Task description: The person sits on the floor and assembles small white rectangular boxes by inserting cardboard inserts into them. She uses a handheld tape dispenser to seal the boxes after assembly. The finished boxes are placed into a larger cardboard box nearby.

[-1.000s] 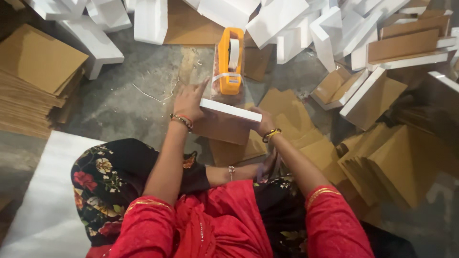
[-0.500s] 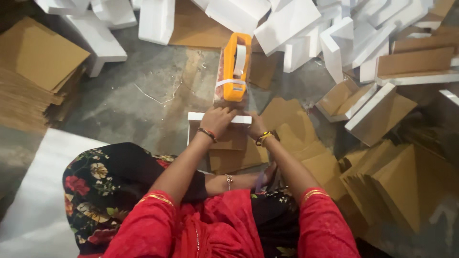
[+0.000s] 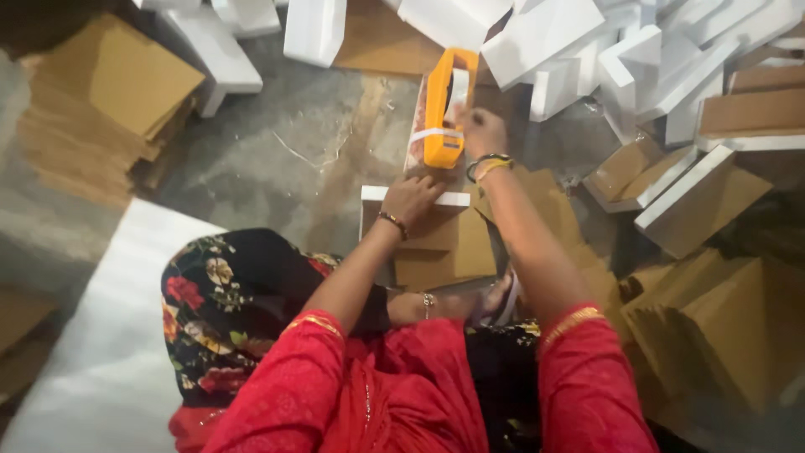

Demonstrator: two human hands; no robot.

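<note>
Tape dispenser point(image 3: 442, 109), orange with a white roll of tape in its frame, stands upright on the concrete floor point(image 3: 277, 159), just beyond the far edge of the open box point(image 3: 419, 231). The box is cardboard, white outside and brown inside, and lies on the floor directly in front of the seated person's knees.

Left hand point(image 3: 412, 197) rests on the far white rim of the box, just below the dispenser; fingers lie flat and loosely curled over the rim, so the grip is narrow and presses the box rather than enclosing it. A bangle sits at the wrist.

Right hand point(image 3: 482, 134) is raised just right of the dispenser, touching its side near the tape roll. The fingers are blurred; whether the grip closes on the dispenser or on the tape cannot be told. Bangles ring this wrist as well.

White box parts point(image 3: 537, 38) lie scattered beyond and to the right of the dispenser. Flat brown cardboard sheets point(image 3: 109, 92) are stacked well to the left of it. More folded brown pieces point(image 3: 713, 327) lie to the right of the box. A white sheet point(image 3: 101, 335) lies on the floor to the left of the person's knee.
</note>
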